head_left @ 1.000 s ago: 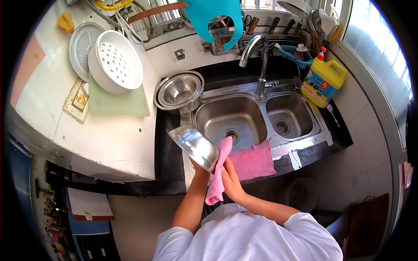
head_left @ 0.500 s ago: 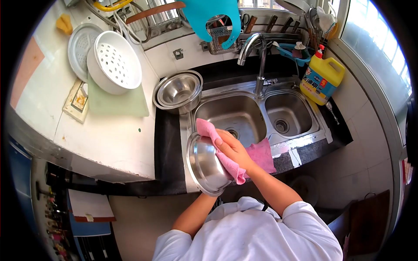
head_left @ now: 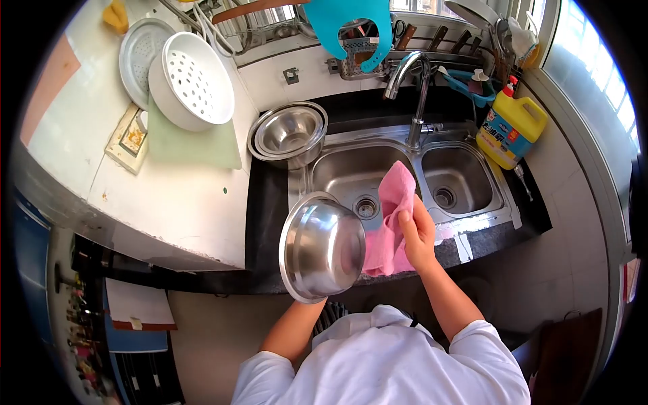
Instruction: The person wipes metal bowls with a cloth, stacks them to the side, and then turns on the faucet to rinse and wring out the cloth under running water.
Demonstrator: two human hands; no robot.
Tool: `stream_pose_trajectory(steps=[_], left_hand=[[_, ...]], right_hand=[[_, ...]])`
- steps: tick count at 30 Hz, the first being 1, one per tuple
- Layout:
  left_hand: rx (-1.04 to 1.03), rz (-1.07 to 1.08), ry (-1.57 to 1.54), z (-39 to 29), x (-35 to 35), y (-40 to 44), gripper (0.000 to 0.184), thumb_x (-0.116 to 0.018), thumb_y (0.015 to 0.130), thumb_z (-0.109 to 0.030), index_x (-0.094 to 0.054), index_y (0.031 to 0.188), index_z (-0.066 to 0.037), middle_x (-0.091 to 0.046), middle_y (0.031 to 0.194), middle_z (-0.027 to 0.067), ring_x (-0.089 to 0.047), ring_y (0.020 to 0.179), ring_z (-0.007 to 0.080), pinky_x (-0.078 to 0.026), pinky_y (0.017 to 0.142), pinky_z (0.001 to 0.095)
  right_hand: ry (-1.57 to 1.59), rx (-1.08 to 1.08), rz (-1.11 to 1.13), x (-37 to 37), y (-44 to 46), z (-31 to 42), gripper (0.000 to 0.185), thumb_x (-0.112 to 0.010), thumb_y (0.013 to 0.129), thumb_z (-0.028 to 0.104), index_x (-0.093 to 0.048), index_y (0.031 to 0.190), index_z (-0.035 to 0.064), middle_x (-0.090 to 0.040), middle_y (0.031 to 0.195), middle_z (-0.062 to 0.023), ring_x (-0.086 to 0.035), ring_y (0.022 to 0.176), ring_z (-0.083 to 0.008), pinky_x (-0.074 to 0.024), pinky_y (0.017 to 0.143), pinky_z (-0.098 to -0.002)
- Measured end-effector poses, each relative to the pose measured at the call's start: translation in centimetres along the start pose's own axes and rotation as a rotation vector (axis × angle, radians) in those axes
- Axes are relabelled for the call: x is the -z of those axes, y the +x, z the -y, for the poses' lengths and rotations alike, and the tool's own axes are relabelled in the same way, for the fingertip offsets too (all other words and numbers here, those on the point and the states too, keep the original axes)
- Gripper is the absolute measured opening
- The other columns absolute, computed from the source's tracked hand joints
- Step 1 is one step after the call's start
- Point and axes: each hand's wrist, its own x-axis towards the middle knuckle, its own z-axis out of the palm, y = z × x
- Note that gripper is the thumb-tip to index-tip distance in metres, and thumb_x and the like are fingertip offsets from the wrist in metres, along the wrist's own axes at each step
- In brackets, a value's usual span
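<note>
Right hand [head_left: 420, 236]: thumb and fingers pinch the pink cloth [head_left: 397, 189], its long axis running forward.
Steel bowl [head_left: 327, 250]: left of the right hand, tilted, base towards it, rim away; left wrist [head_left: 312, 298] nearer, at the rim.
Left hand: hidden behind the bowl; cannot tell its grip.
</note>
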Motion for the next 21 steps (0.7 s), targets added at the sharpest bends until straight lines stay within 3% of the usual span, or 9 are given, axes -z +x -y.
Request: stream_pose_trajectory(steps=[1, 2, 3, 10, 12, 13, 14, 16, 21], left_hand=[[-0.021, 0.036, 0.286, 0.4, 0.2, 0.1, 0.05, -0.039, 0.094, -0.035, -0.031, 0.135, -0.007, -0.037, 0.136, 0.0089, -0.032, 0.128, 0.0215, -0.026, 0.107, 0.0364], [0.097, 0.071, 0.029, -0.3, -0.7, 0.9, 0.049, -0.04, 0.093, -0.033, -0.033, 0.134, -0.009, -0.037, 0.137, 0.0091, -0.033, 0.127, 0.0205, -0.021, 0.109, 0.0361], [0.122, 0.075, 0.002, -0.5, -1.6, 1.1, 0.05, -0.04, 0.093, -0.034, -0.032, 0.135, -0.009, -0.036, 0.137, 0.0093, -0.032, 0.128, 0.0205, -0.021, 0.109, 0.036], [0.072, 0.068, 0.358, -2.7, -4.1, 1.1, 0.06, -0.041, 0.089, -0.039, -0.024, 0.138, -0.009, -0.029, 0.14, 0.0111, -0.027, 0.13, 0.0208, -0.016, 0.11, 0.0355], [0.095, 0.076, 0.436, -4.8, -5.1, 1.5, 0.064, -0.042, 0.088, -0.04, -0.022, 0.139, -0.009, -0.026, 0.14, 0.0116, -0.026, 0.131, 0.0209, -0.015, 0.11, 0.0353], [-0.067, 0.103, 1.147, -7.3, -5.3, 0.9, 0.066, -0.041, 0.088, -0.042, -0.017, 0.14, -0.009, -0.025, 0.14, 0.0122, -0.022, 0.132, 0.0204, -0.015, 0.11, 0.0357], [-0.163, -0.055, 0.864, -6.6, -5.4, -0.3, 0.049, -0.053, 0.084, -0.029, -0.04, 0.125, -0.005, -0.045, 0.121, 0.0113, -0.043, 0.116, 0.0198, -0.034, 0.098, 0.0332], [-0.136, -0.068, 0.779, -6.3, -4.8, -0.8, 0.046, -0.053, 0.084, -0.028, -0.042, 0.123, -0.005, -0.047, 0.119, 0.0111, -0.044, 0.113, 0.0196, -0.035, 0.097, 0.033], [-0.056, -0.039, 0.739, -6.1, -4.1, 0.1, 0.039, -0.053, 0.084, -0.026, -0.047, 0.118, -0.005, -0.051, 0.112, 0.0108, -0.048, 0.107, 0.0191, -0.038, 0.093, 0.0324]], right_hand=[[-0.199, 0.355, 0.131, 0.3, 0.1, 1.5, 0.023, -0.055, 0.085, 0.023, -0.06, 0.093, 0.0016, -0.058, 0.1, -0.013, -0.055, 0.089, -0.0254, -0.0419, 0.078, -0.0344], [-0.335, 0.595, 0.242, -0.6, 0.6, 3.5, 0.026, -0.06, 0.076, 0.021, -0.061, 0.095, 0.0041, -0.055, 0.11, -0.0172, -0.052, 0.099, -0.0339, -0.0398, 0.083, -0.0414], [-0.429, 0.695, 0.362, -1.4, 0.2, 4.4, 0.031, -0.061, 0.072, 0.024, -0.062, 0.098, 0.0071, -0.055, 0.115, -0.0134, -0.051, 0.106, -0.0306, -0.0381, 0.089, -0.0433], [-0.363, 0.718, 0.49, -3.8, 0.4, 2.3, 0.033, -0.058, 0.074, 0.026, -0.064, 0.1, 0.0075, -0.057, 0.114, -0.0123, -0.051, 0.109, -0.0288, -0.0328, 0.097, -0.0445], [-0.171, 0.521, 0.363, -3.8, 0.4, 1.3, 0.034, -0.055, 0.079, 0.027, -0.062, 0.102, 0.0026, -0.057, 0.112, -0.0169, -0.051, 0.109, -0.0296, -0.0328, 0.097, -0.045], [-0.079, 0.394, 0.325, -3.8, 0.2, 0.4, 0.039, -0.047, 0.088, 0.03, -0.057, 0.109, -0.0012, -0.055, 0.115, -0.0167, -0.051, 0.109, -0.0267, -0.0338, 0.098, -0.041], [-0.077, 0.394, 0.328, -3.9, -0.4, -0.6, 0.039, -0.047, 0.088, 0.03, -0.057, 0.109, -0.0012, -0.055, 0.115, -0.0167, -0.051, 0.109, -0.0267, -0.0338, 0.098, -0.041], [0.232, -0.217, 0.192, -4.2, -2.2, -2.2, 0.043, -0.039, 0.094, 0.032, -0.05, 0.119, -0.0012, -0.053, 0.119, -0.0121, -0.049, 0.11, -0.0221, -0.0343, 0.098, -0.0355], [0.634, -0.575, 0.03, -5.4, -4.8, -4.7, 0.036, -0.037, 0.097, 0.032, -0.05, 0.117, 0.0047, -0.054, 0.103, -0.0021, -0.048, 0.094, -0.0108, -0.0384, 0.087, -0.0262]])
